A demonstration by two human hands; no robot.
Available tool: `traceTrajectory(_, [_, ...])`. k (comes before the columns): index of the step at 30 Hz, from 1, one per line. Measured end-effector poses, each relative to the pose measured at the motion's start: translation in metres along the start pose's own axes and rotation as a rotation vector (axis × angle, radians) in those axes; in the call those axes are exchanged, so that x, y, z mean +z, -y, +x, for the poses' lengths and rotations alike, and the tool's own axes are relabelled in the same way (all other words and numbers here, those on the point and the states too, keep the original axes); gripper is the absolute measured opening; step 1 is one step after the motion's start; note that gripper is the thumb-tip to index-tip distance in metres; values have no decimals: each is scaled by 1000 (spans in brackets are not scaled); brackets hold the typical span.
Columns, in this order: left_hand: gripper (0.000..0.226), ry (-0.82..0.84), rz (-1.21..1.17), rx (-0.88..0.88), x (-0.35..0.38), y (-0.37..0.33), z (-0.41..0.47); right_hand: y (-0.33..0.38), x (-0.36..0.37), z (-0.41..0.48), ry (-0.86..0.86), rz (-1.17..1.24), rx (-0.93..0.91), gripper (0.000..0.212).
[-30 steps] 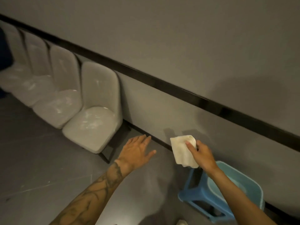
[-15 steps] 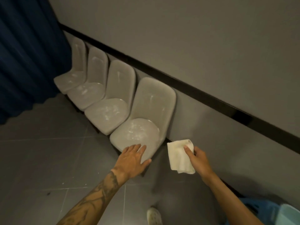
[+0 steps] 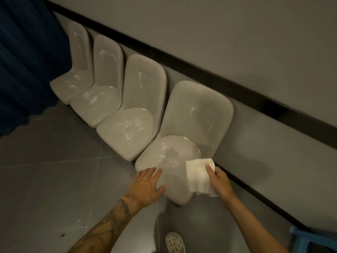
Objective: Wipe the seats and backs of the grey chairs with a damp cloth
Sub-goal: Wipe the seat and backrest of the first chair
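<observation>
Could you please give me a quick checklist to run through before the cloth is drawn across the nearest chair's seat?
1. Cloth gripped by the right hand: ok.
2. Cloth over the nearest chair's seat: ok, at its right edge.
3. Left hand resting on the seat's front edge, fingers straight: ok.
4. Cloth damp: cannot tell.
5. Seat clean: not ok, white smears show.

Left grip (image 3: 145, 185) flat, palm down, tattooed forearm (image 3: 107, 229) extended, right grip (image 3: 219, 181) curled round cloth (image 3: 197, 177)
</observation>
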State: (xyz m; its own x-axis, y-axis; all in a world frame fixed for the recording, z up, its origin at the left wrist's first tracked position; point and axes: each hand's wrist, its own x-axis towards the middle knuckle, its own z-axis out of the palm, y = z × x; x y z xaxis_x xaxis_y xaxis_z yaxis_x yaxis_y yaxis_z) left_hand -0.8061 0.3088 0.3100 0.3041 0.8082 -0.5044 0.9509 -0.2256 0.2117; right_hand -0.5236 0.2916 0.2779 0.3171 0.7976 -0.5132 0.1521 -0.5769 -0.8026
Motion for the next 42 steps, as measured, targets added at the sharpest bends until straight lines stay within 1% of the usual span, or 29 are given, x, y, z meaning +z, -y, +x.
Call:
traceTrajectory(6, [79,24,-3,95,23,62,88,-26,61,54,-73,51,52,30])
traceTrajectory(13, [78,17,45,147,113,132,197,-109,125,153,-133,66,83,30])
traceTrajectory(15, [77,-18,58,158,145,150,230,-141,134,188,-154,12,72,30])
traceTrajectory(17, [75,-62,99,156,175,167,262,-172,141,222,-183,-146,63,40])
traceTrajectory(19, [77,-92,100,159,201,183,289,-206,143,248,-266,-406,-30,50])
traceTrajectory(20, [82,-119,86,157,213,189,298,-219,146,255,-310,-489,-100,51])
traceTrajectory(22, [94,-210,89,166,228,198,311,-236,154,266,-350,-539,-275,49])
traceTrajectory(24, [97,-285,107,179,240,206,322,-245,164,280,-323,-622,-457,46])
traceTrajectory(26, [91,-347,112,164,251,214,329,-254,178,292,-262,-752,-579,48])
traceTrajectory(27, [89,-377,107,158,256,217,332,-258,184,297,-225,-802,-594,51])
traceTrajectory(29, [88,-411,99,149,266,223,339,-271,196,307,-164,-887,-563,60])
traceTrajectory(32, [91,-472,58,111,282,229,346,-290,204,321,-159,-956,-499,70])
traceTrajectory(35, [90,-525,47,95,294,233,353,-286,196,343,-228,-986,-505,66])
traceTrajectory(39, [85,-577,10,119,301,238,361,-268,189,364,-314,-991,-475,62])
traceTrajectory(41, [83,-604,1,127,304,239,363,-274,200,354,-306,-941,-516,64])
traceTrajectory(42, [82,-617,-4,130,305,239,364,-284,209,345,-271,-912,-570,67])
